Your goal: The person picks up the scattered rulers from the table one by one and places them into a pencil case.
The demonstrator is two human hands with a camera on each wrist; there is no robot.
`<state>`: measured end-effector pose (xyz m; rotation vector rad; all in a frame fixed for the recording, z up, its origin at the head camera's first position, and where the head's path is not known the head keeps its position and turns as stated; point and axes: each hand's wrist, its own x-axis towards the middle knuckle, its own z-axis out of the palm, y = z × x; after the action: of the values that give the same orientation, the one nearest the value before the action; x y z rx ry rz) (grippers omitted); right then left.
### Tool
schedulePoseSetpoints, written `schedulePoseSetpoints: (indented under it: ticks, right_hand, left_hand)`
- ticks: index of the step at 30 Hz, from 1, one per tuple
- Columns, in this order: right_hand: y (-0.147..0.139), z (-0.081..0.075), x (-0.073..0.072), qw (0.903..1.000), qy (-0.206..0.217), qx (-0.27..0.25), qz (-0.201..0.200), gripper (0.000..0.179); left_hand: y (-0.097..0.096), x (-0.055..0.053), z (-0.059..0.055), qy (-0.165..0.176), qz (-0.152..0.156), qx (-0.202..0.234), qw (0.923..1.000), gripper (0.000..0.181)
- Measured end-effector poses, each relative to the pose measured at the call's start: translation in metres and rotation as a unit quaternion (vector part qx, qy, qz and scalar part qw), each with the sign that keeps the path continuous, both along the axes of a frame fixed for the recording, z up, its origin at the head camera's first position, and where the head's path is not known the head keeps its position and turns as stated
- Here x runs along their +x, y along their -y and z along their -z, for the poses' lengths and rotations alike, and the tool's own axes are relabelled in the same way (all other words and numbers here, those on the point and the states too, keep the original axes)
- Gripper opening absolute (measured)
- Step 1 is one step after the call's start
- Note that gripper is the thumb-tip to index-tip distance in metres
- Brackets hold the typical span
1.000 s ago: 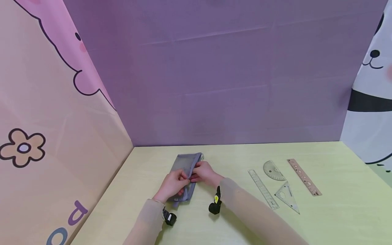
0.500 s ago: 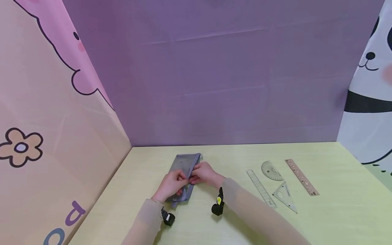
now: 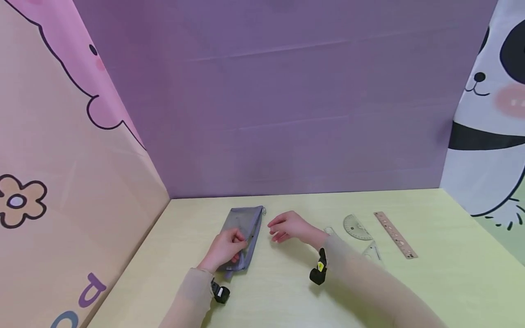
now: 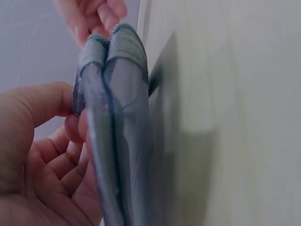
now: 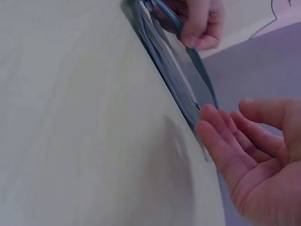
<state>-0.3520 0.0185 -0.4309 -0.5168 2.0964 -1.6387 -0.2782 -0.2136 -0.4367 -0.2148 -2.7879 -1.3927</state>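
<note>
A grey mesh zipper pouch [image 3: 244, 217] with blue-purple edging lies on the left part of the table. My left hand [image 3: 224, 248] pinches its zippered edge between thumb and fingers, lifting that side. In the right wrist view the mouth of the pouch [image 5: 164, 56] gapes along its length, with the left fingers at the raised edge. My right hand [image 3: 293, 227] is apart from the pouch, just to its right, fingers relaxed and holding nothing. Seen from the right wrist, the palm of that hand [image 5: 258, 165] faces the pouch with the fingers loosely bent.
Right of the right hand lie a clear protractor [image 3: 357, 227] and a pink ruler [image 3: 395, 235]. A clear set square [image 3: 372, 252] and a clear ruler [image 3: 330, 231] are partly covered by the right sleeve. A purple backdrop [image 3: 262, 114] rises behind the table.
My right hand has let go of the pouch's edge and moved away to the right. The left hand keeps its hold. The head view has turned slightly right.
</note>
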Motion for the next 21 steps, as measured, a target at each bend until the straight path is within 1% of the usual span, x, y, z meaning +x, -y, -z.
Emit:
schedulePoseSetpoints:
  ticks: [4, 10, 14, 17, 19, 21]
  right_hand:
    - [-0.03, -0.01, -0.004, 0.999, -0.033, 0.029, -0.004, 0.03]
    - [-0.073, -0.021, -0.008, 0.9941, -0.081, 0.072, -0.003, 0.03]
    - [-0.097, -0.022, -0.009, 0.9911, -0.098, 0.089, 0.003, 0.03]
    - [-0.111, -0.02, -0.009, 0.9883, -0.11, 0.105, 0.01, 0.029]
    - [-0.119, -0.018, -0.009, 0.9854, -0.124, 0.116, 0.012, 0.028]
    - [-0.126, -0.016, -0.008, 0.9801, -0.149, 0.13, 0.011, 0.027]
  left_hand:
    - [0.001, 0.0, 0.0, 0.001, -0.001, 0.005, 1.0, 0.007]
    - [0.0, 0.0, 0.001, 0.0, -0.004, 0.004, 1.0, 0.007]
    - [-0.001, 0.0, 0.001, 0.001, -0.005, 0.003, 1.0, 0.007]
    - [-0.002, -0.001, 0.002, 0.002, -0.003, 0.005, 1.0, 0.007]
    - [-0.002, -0.001, 0.002, 0.002, -0.001, 0.006, 1.0, 0.007]
    - [-0.003, -0.001, 0.003, 0.002, -0.001, 0.006, 1.0, 0.007]
